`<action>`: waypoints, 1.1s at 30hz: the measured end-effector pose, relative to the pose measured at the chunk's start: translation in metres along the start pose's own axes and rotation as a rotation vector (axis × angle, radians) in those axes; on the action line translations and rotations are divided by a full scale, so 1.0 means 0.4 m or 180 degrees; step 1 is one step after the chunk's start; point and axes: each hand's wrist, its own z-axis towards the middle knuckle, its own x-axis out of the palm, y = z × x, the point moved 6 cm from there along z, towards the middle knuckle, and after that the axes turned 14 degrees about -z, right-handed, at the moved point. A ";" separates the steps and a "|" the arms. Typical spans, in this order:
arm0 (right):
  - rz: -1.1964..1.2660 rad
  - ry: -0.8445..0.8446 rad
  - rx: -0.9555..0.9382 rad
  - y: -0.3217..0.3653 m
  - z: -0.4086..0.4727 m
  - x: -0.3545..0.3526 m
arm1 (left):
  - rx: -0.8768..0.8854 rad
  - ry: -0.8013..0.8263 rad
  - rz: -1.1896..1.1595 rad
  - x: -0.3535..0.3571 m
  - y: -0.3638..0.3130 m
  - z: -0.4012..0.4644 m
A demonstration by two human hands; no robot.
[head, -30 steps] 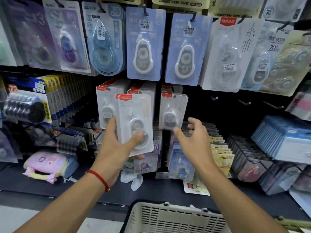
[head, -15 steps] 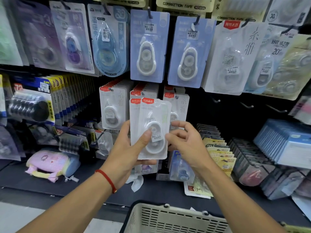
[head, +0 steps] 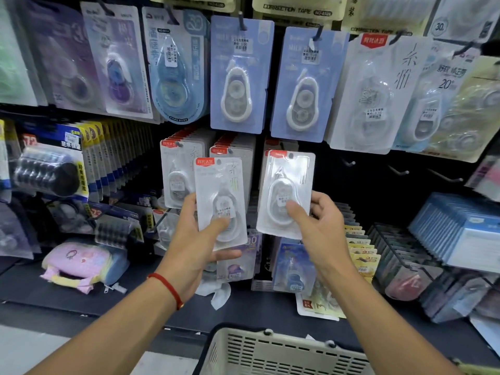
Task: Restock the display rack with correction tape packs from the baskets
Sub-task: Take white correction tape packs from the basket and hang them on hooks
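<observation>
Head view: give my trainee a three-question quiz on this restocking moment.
1. True or false: the left hand holds a pack.
2. The right hand holds its pack in front of which hook column: A) left, B) middle, C) right?
3. Fill in: the band on the left wrist is ____.

Key: 1 true; 2 C; 3 red.

A dark shelf (head: 81,296) runs beneath black pegboard (head: 378,185); pale floor (head: 27,350) below.
</observation>
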 end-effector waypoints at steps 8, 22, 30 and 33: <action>0.0166 -0.0130 -0.0220 0.004 -0.002 0.001 | 0.0162 -0.0049 0.0076 -0.005 -0.006 0.005; -0.0861 0.0839 -0.0288 -0.009 -0.027 0.072 | 0.0123 0.0491 0.0561 0.064 0.031 -0.013; -0.0422 -0.0164 0.0098 -0.023 -0.006 0.009 | 0.0061 0.0664 0.0492 0.109 0.035 -0.025; -0.0413 -0.0176 0.0131 -0.029 -0.003 0.002 | 0.0064 0.0732 0.0469 0.119 0.034 -0.029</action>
